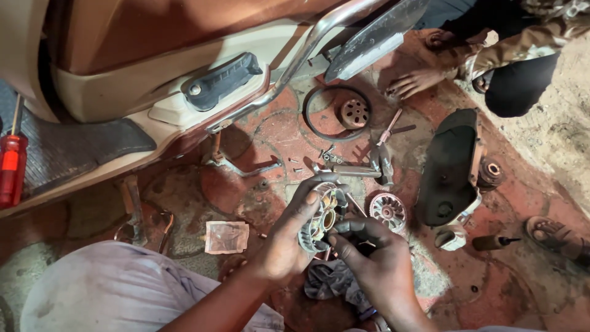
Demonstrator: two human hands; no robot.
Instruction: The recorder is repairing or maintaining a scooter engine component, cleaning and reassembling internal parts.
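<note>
The left hand [286, 243] curls its fingers around a round, greasy, finned metal pulley [319, 215], held above the stained red floor [504, 276]; the right hand [375, 258] pinches its fingers against the pulley's lower rim; a second finned disc [388, 211] lies just beside.

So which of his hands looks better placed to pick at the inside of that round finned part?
Probably the right hand: its fingertips sit at the open face of the round finned part, while the left hand is wrapped around its rim, holding it.
</note>
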